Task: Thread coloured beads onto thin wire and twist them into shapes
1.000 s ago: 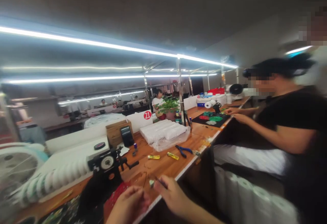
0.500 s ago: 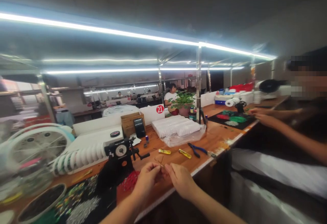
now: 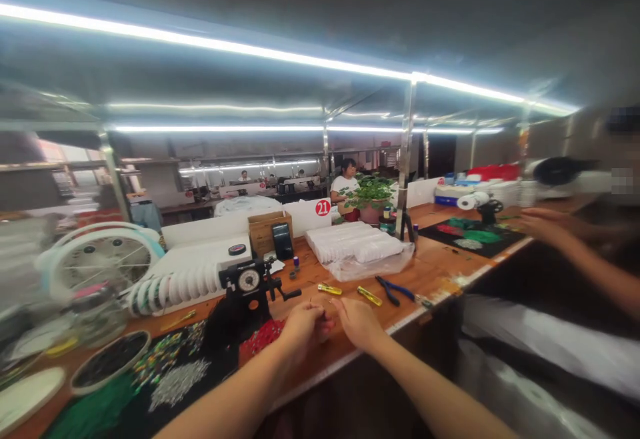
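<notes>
My left hand (image 3: 306, 324) is closed, thumb and fingers pressed together over the wooden bench. Close beside it on the right, my right hand (image 3: 358, 323) is also closed in a pinch. Whatever thin or small thing lies between the fingertips is too small to make out. Just left of my left hand is a heap of red beads (image 3: 261, 337). Behind it stands a black crank device with a round dial (image 3: 249, 281). Beyond my fingers lie two yellow-handled tools (image 3: 330, 289) and pliers with blue handles (image 3: 397, 290).
Silver pieces (image 3: 180, 384), mixed coloured beads and green material (image 3: 93, 405) cover a black mat at left, near an oval dish (image 3: 111, 362). White spools (image 3: 185, 287) line up behind. A bag of white rolls (image 3: 357, 245) is ahead. A co-worker's hand (image 3: 543, 224) is at right.
The view has shifted, so the bench things appear further right. My hands stay close together at the same spot; the thin brown strand seen above the fingertips earlier is hard to see now.
</notes>
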`<state>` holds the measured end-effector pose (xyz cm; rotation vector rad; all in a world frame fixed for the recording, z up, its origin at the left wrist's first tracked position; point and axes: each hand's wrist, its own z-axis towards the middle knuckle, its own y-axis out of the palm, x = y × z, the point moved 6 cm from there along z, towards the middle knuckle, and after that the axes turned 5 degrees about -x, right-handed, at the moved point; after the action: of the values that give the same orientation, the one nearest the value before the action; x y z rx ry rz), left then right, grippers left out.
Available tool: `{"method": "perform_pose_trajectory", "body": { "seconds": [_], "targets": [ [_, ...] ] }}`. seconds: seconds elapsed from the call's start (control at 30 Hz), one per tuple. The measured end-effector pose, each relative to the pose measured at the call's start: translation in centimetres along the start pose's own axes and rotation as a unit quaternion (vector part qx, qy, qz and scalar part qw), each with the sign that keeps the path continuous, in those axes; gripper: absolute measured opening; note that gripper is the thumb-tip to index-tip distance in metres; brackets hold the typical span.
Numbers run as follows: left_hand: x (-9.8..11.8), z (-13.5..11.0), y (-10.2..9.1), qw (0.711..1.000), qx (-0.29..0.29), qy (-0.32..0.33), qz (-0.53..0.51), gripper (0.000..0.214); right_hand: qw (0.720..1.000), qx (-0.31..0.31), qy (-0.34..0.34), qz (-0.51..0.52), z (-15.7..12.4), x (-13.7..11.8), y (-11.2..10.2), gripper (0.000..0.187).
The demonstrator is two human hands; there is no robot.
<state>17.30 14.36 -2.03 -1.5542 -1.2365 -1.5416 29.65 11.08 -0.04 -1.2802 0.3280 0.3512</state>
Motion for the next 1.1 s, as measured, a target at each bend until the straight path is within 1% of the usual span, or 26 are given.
{"method": "perform_pose_trajectory", "body": {
  "seconds": [0.1,0.2,0.27,0.4,0.47,0.5,0.57,0.63,0.7,0.73,0.77,0.8,0.83,0.87,0.9,0.93,0.97,1.0,1.03,1.07,1.1],
  "targets": [
    [-0.1,-0.5,-0.3,1.000,0.018,0.000,0.017,0.019,0.998,-0.009,0.041,-0.050,1.3,1.5,0.1,0.045],
    [-0.1,-1.4,-0.8,0.999,0.037,0.005,0.037,0.017,0.994,-0.022,0.074,-0.080,2.3,2.6,0.6,0.031],
    [0.1,-1.7,-1.2,0.998,0.050,0.005,0.046,0.019,0.992,-0.024,0.085,-0.086,2.9,3.3,0.6,0.025],
    [1.1,-2.3,-2.0,0.997,0.063,0.000,0.053,0.018,0.991,-0.009,0.116,-0.071,3.9,5.9,-0.7,0.025],
    [1.7,-2.8,-1.7,0.997,0.059,-0.003,0.051,0.018,0.990,-0.015,0.135,-0.045,4.3,7.5,-1.3,0.023],
    [1.8,-3.2,-1.3,0.997,0.054,-0.008,0.048,0.018,0.990,-0.020,0.140,-0.027,4.5,8.1,-1.5,0.021],
    [1.3,-4.4,0.2,0.998,0.034,-0.026,0.039,0.019,0.991,-0.019,0.134,0.019,4.7,8.6,-1.7,0.018],
    [-0.3,-6.1,2.2,0.998,0.003,-0.056,0.029,0.019,0.991,0.006,0.112,0.074,4.4,8.1,-2.1,0.016],
    [-3.2,-8.0,4.2,0.994,-0.042,-0.092,0.036,0.017,0.986,0.043,0.082,0.142,3.0,7.0,-2.6,0.019],
    [-5.1,-9.0,5.3,0.986,-0.090,-0.114,0.079,0.014,0.980,0.057,0.066,0.180,1.9,6.5,-2.7,0.023],
    [-7.2,-10.0,6.1,0.972,-0.137,-0.144,0.126,0.013,0.972,0.064,0.052,0.218,0.4,6.0,-2.8,0.025],
    [-9.1,-11.0,6.9,0.951,-0.197,-0.153,0.182,0.012,0.965,0.064,0.040,0.251,-1.4,5.7,-2.7,0.028],
    [-10.8,-11.8,7.4,0.932,-0.238,-0.157,0.224,0.012,0.953,0.055,0.031,0.295,-3.6,5.6,-2.5,0.030],
    [-12.2,-12.4,7.7,0.920,-0.268,-0.165,0.233,0.013,0.939,0.039,0.025,0.342,-5.9,5.8,-2.1,0.031],
    [-13.3,-12.8,8.0,0.913,-0.289,-0.171,0.233,0.014,0.915,0.017,0.021,0.402,-8.3,6.1,-1.5,0.031],
    [-14.0,-13.0,8.2,0.912,-0.300,-0.182,0.213,0.014,0.839,-0.018,0.021,0.544,-10.6,6.6,-0.7,0.030],
    [-14.4,-13.0,8.6,0.916,-0.304,-0.195,0.177,0.015,0.757,-0.053,0.037,0.650,-12.8,7.2,0.3,0.030],
    [-14.5,-12.7,8.9,0.923,-0.295,-0.202,0.139,0.017,0.692,-0.062,0.061,0.716,-14.8,8.1,1.2,0.029],
    [-14.3,-12.2,9.3,0.934,-0.276,-0.203,0.102,0.018,0.638,-0.053,0.089,0.763,-16.3,9.1,2.0,0.028],
    [-14.1,-11.4,9.6,0.946,-0.246,-0.198,0.070,0.018,0.602,-0.032,0.122,0.789,-17.5,10.3,3.0,0.029],
    [-13.8,-10.4,9.8,0.958,-0.209,-0.188,0.050,0.016,0.582,-0.002,0.158,0.797,-18.3,11.5,4.0,0.031]
  ]
}}
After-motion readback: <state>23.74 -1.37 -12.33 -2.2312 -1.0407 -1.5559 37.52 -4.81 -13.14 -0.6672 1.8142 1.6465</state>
